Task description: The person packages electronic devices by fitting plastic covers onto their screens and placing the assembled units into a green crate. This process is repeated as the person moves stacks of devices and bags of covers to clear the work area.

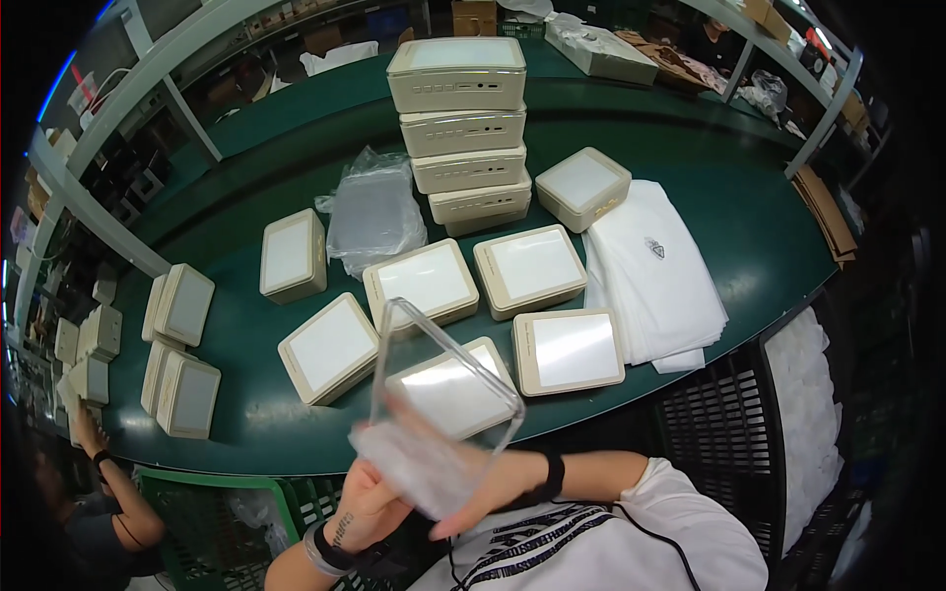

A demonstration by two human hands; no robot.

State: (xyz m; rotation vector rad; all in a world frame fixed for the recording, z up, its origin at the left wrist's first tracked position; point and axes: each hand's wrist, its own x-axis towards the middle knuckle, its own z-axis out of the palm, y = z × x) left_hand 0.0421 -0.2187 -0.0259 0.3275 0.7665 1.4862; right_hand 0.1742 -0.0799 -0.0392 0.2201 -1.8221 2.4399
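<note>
In front of my body, my right hand is closed on a clear plastic cover, a tilted see-through box shape; its fingers show blurred through the plastic. Beside it my left hand is closed at the edge of a whitish, crumpled translucent sheet, smeared by motion, which lies against the cover's lower part. Whether it is film or cloth I cannot tell. Just beyond the cover lies a cream box-shaped device with a white top, partly seen through it. More such devices lie around it.
A tall stack of the same devices stands at the back of the green table. Bagged clear covers lie left of it, folded white cloth bags to the right. Crates stand below the edge. A co-worker's arm reaches in far left.
</note>
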